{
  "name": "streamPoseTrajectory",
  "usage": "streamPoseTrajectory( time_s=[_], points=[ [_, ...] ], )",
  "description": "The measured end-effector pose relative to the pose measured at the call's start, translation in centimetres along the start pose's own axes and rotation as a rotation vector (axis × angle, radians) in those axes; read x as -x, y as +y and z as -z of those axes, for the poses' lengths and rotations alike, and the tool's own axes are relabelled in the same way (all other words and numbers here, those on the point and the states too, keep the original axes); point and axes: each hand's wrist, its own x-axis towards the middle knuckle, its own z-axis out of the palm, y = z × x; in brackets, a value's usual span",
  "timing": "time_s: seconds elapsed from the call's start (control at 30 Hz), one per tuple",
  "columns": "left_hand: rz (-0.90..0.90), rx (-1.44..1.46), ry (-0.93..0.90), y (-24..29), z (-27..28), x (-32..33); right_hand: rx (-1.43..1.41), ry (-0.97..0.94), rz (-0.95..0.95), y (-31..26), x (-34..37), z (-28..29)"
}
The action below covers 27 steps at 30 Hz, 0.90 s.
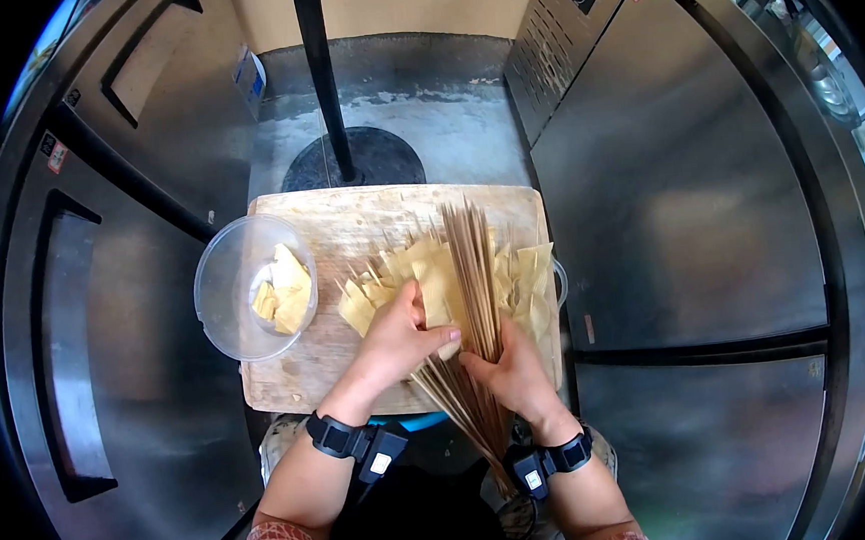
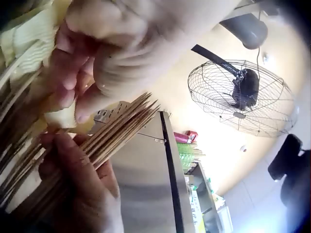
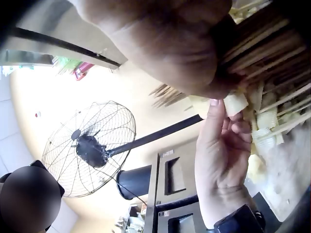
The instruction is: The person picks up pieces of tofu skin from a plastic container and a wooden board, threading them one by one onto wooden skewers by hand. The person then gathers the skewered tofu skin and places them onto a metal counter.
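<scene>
My right hand (image 1: 515,370) grips a thick bundle of bamboo skewers (image 1: 469,257), points up, its lower ends fanning toward my lap. Close on its left, my left hand (image 1: 392,338) pinches a pale yellow tofu sheet (image 1: 441,284) between thumb and fingers. In the left wrist view the pinched end of the sheet (image 2: 62,117) shows beside the right thumb. Beneath and around both hands, several skewered, folded tofu sheets (image 1: 533,278) lie on the wooden cutting board (image 1: 300,385). The bundle hides part of this pile.
A clear plastic tub (image 1: 217,310) with a few loose yellow sheets (image 1: 289,290) stands at the board's left, overhanging its edge. Steel fridge cabinets (image 1: 686,172) flank both sides. Behind the board rises a fan's black pole (image 1: 322,87) on a round base (image 1: 390,158).
</scene>
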Motion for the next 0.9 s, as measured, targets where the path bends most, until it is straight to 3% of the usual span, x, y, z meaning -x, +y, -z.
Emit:
streamPoseTrajectory(
  time_s=[0.1, 0.2, 0.33, 0.43, 0.47, 0.5, 0.57, 0.63, 0.73, 0.9],
  points=[
    [0.038, -0.334, 0.133, 0.7, 0.0, 0.0, 0.074, 0.010, 0.030, 0.1, -0.1, 0.5],
    [-0.035, -0.581, 0.165, 0.9, -0.3, 0.2, -0.280, -0.143, -0.083, -0.8, 0.0, 0.2],
    [-0.148, -0.645, 0.107, 2.7, 1.2, 1.7, -0.473, -0.198, -0.219, -0.2, -0.7, -0.2],
    [-0.110, -0.192, 0.092, 5.4, 3.9, 3.1, -0.444, -0.132, -0.207, 0.9, -1.1, -0.7],
    [-0.167, -0.205, 0.245, 6.8, 4.7, 3.7, -0.431, -0.137, -0.201, 0.6, -1.0, -0.7],
    [-0.346, -0.277, 0.415, 5.6, 6.6, 3.2, -0.444, -0.128, -0.203, 0.7, -1.1, -0.8],
    [-0.339, -0.560, 0.702, 5.5, 9.5, 2.9, -0.468, -0.108, -0.212, 1.2, -1.0, -1.2],
    [-0.022, -0.934, 0.660, 5.5, 11.3, 3.5, -0.530, -0.101, -0.237, 1.1, -1.0, -1.3],
    [0.085, -1.085, 0.596, 2.0, 12.5, 2.9, -0.563, -0.099, -0.256, 0.8, -1.0, -1.4],
    [0.052, -1.099, 0.490, 2.1, 12.0, 2.4, -0.549, -0.112, -0.242, 0.9, -1.0, -1.7]
  ],
)
